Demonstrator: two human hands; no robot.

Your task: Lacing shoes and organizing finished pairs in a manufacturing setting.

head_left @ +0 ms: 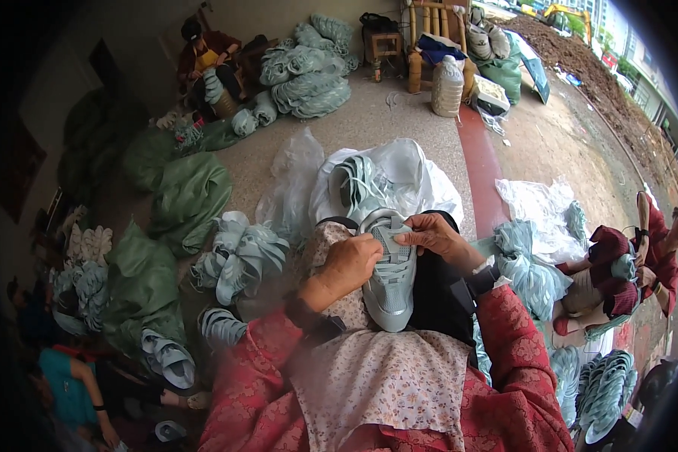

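Observation:
A pale grey-green shoe upper (391, 290) lies on my lap, its rounded toe toward me and its collar away from me. Laces cross its front in several rows. My left hand (348, 265) is closed at the left edge of the lacing, fingertips pinching the upper there; whether a lace end is between them is hidden. On the other side, my right hand (438, 238) pinches the upper beside the tongue, thumb and forefinger together. Just beyond, more uppers (358, 184) rest in an open white plastic bag (422, 169).
Bundled uppers (241, 256) and green sacks (192, 200) lie on the floor to my left. More bundles (531, 271) stand at my right, near a seated person (618, 264). Another person (207, 64) sits at the back beside a large pile of uppers (309, 71).

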